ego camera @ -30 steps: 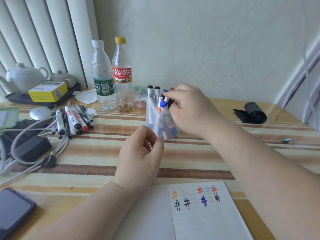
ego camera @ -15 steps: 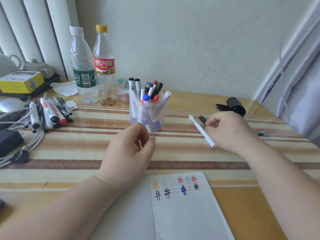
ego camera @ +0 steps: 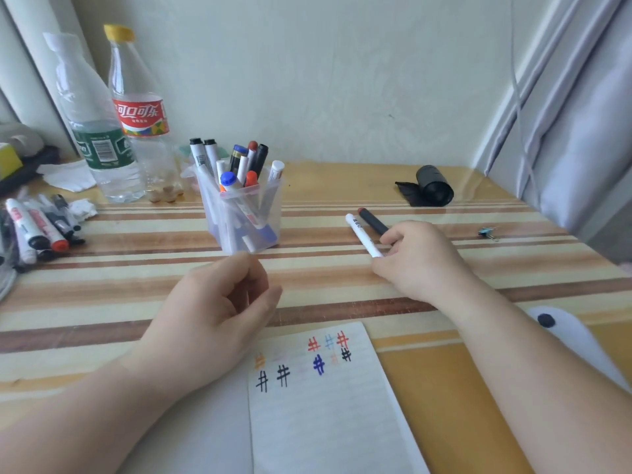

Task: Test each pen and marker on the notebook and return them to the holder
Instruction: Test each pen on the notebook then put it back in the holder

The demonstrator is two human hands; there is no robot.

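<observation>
A clear plastic holder (ego camera: 244,213) with several pens and markers stands at the table's middle. My left hand (ego camera: 212,316) hovers just in front of it, fingers loosely curled, holding nothing. To the right, my right hand (ego camera: 420,261) rests on the table and grips two pens. One is a white pen (ego camera: 362,236), the other a black pen (ego camera: 372,221) with a red end. Both point away to the upper left. The open notebook (ego camera: 325,405) lies near me, with coloured hash marks at the top of its page.
Several loose markers (ego camera: 34,230) lie in a heap at the left edge. Two plastic bottles (ego camera: 99,131) (ego camera: 143,124) stand behind the holder on the left. A black roll (ego camera: 432,186) and a small binder clip (ego camera: 488,232) lie at the right. A curtain hangs at the far right.
My right hand left the holder with two pens, moved right, and now rests lower on the table. My left hand, close against the holder before, now sits a little apart from it.
</observation>
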